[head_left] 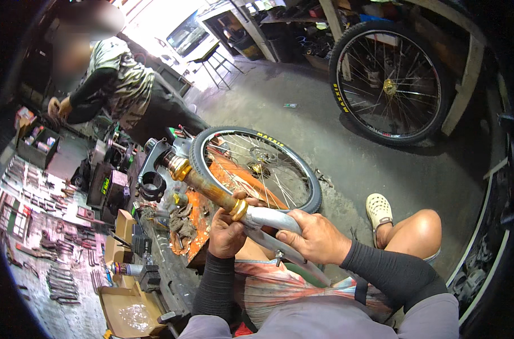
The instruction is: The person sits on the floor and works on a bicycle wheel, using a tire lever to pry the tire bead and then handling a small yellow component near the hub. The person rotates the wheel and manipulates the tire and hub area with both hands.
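A silver bicycle fork (275, 217) lies across my lap, its legs toward my body. From its crown a stained brown tube (207, 188) runs up and left. A gold ring (239, 210) sits at the tube's lower end, and a gold headset cup (180, 169) near its upper end. A dark stem (149, 162) is at the far tip. My left hand (227, 234) is closed around the lower gold ring, its fingertips partly behind the tube. With thumb on top, my right hand (316, 236) grips the fork crown; its fingers are mostly hidden underneath.
Just beyond the fork, a bicycle wheel (312, 179) rests over an orange surface (196, 217). Another wheel (339, 101) leans against a wooden post. Tools (62, 282) hang at left, above an open cardboard box (118, 311). A co-worker (121, 79) bends over at upper left.
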Motion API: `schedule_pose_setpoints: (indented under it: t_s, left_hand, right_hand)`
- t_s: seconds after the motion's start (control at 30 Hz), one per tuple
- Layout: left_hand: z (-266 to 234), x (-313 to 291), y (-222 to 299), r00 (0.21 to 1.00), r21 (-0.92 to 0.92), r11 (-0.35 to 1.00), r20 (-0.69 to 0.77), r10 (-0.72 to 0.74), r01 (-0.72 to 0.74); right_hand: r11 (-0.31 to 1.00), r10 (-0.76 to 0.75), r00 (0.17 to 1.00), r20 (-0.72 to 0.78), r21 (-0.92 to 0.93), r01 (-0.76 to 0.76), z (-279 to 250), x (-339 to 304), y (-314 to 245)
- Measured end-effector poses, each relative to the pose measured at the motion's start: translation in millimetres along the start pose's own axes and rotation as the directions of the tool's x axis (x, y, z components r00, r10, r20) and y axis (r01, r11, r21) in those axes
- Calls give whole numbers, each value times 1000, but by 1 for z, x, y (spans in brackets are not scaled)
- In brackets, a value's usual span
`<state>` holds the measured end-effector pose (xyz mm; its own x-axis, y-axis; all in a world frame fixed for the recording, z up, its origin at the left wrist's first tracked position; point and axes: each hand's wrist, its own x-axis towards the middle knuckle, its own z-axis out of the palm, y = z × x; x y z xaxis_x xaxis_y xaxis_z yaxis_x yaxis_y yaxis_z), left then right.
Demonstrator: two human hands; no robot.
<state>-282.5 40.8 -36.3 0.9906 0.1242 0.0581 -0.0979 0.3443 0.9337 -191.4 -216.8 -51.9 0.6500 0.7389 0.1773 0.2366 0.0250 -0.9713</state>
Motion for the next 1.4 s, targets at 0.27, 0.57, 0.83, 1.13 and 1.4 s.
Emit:
schedule_pose_setpoints:
  t_s: [0.27,0.57,0.83,1.13,1.4]
  left_hand:
    - [19,6,-22,973,23,988,-172,156,-155]
    - [-4,8,-35,981,-64,984,-115,157,-165]
    - [-15,12,-42,966,-59,993,-243,86,-103]
    - [-2,17,-35,991,-3,1000,-132,14,-15]
    - [-15,14,-32,996,-178,984,83,42,-27]
  right_hand:
    - [996,83,996,-10,-41,-83,-4,2,5]
    - [999,39,998,-43,-28,-40,0,10,20]
    - [997,79,995,-67,-16,-80,6,15,27]
    - [991,131,991,7,-43,-131,-2,12,25]
    - [993,72,993,93,89,-81,-11,9,27]
